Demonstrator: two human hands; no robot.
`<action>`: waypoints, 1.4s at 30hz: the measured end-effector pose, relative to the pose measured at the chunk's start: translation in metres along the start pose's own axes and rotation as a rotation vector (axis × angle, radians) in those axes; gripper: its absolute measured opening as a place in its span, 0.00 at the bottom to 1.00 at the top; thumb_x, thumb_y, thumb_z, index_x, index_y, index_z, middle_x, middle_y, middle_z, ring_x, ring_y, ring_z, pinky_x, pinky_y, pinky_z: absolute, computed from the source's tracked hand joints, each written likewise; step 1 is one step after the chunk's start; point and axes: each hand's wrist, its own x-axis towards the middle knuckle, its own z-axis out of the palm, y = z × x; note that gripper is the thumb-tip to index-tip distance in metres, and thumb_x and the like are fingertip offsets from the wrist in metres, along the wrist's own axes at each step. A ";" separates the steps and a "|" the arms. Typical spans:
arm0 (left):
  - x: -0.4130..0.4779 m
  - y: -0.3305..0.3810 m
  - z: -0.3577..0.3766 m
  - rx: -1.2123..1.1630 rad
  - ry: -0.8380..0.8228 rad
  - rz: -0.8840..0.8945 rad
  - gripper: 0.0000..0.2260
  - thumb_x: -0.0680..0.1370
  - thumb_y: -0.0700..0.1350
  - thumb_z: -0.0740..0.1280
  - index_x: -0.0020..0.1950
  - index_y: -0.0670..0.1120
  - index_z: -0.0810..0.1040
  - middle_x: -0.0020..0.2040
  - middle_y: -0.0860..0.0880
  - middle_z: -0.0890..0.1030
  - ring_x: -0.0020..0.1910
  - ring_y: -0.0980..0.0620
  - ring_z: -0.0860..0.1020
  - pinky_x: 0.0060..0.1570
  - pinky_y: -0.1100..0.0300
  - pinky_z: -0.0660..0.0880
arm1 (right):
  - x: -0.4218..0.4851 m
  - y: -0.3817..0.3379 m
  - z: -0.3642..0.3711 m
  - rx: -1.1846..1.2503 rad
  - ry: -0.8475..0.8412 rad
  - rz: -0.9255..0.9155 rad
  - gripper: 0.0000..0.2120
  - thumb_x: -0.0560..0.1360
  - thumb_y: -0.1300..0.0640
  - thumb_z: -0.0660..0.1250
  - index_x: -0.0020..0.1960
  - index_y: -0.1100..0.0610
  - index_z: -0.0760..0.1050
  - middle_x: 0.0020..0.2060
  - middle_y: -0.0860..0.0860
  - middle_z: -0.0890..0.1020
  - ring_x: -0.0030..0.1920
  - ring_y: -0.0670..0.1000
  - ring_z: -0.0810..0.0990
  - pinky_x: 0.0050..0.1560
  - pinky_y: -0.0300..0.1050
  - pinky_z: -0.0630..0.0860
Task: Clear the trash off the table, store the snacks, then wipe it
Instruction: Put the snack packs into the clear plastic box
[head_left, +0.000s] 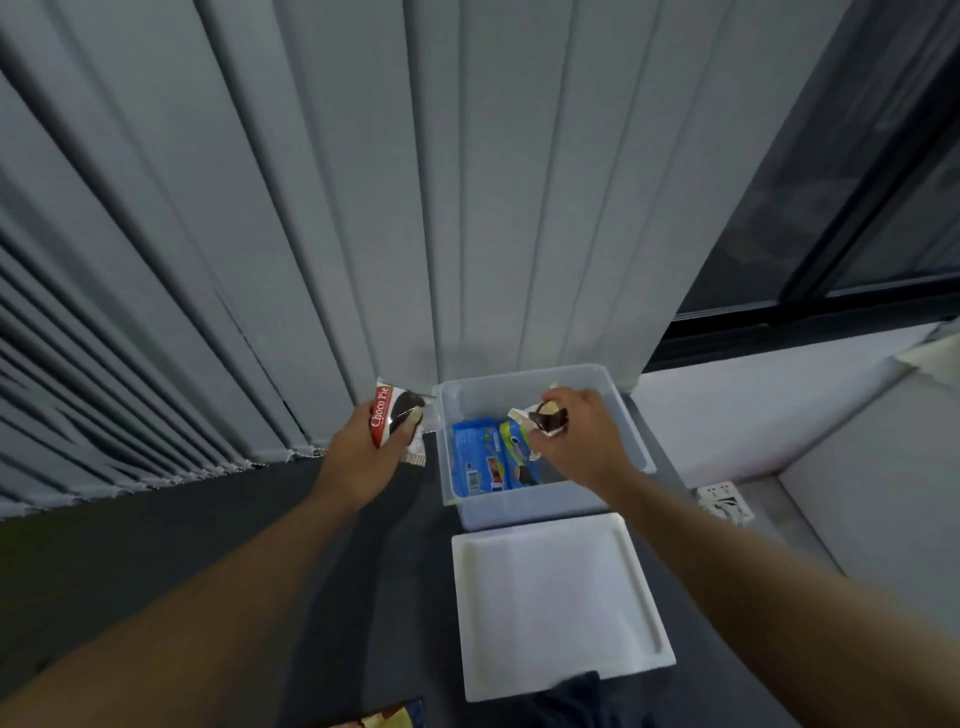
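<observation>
A clear plastic storage box (631, 431) stands open on the dark floor by the blinds. Two blue snack packs (480, 457) lie inside it. My left hand (363, 457) grips a red and white Choco Pie packet (397, 418) just left of the box. My right hand (582, 441) holds a second Choco Pie packet (540, 418) over the box, above the blue packs. The box's white lid (558, 603) lies flat on the floor in front of it.
Grey vertical blinds (311, 208) hang behind the box. A dark window frame (831, 291) and a pale ledge are at the right. A white wall socket (724, 501) sits low right. A colourful packet edge (384, 719) shows at the bottom.
</observation>
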 end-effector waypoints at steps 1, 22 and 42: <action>0.005 0.007 0.005 -0.013 -0.004 0.011 0.17 0.74 0.66 0.68 0.54 0.56 0.74 0.42 0.59 0.80 0.41 0.64 0.78 0.37 0.67 0.70 | 0.008 0.005 0.000 -0.034 -0.025 0.045 0.21 0.67 0.52 0.76 0.58 0.50 0.76 0.49 0.49 0.70 0.48 0.55 0.77 0.48 0.39 0.67; 0.034 -0.006 0.080 -0.023 -0.302 0.095 0.20 0.76 0.64 0.64 0.65 0.60 0.66 0.51 0.57 0.80 0.46 0.64 0.80 0.36 0.72 0.75 | 0.064 0.058 0.052 -0.145 -0.407 0.370 0.37 0.75 0.49 0.71 0.77 0.58 0.58 0.73 0.60 0.66 0.73 0.60 0.64 0.72 0.53 0.64; 0.056 0.034 0.154 0.422 -0.697 0.274 0.17 0.80 0.57 0.62 0.64 0.53 0.63 0.56 0.47 0.80 0.45 0.53 0.77 0.44 0.58 0.72 | -0.004 0.082 -0.026 -0.034 -0.001 0.125 0.29 0.83 0.41 0.44 0.80 0.51 0.53 0.76 0.51 0.65 0.73 0.52 0.68 0.67 0.45 0.66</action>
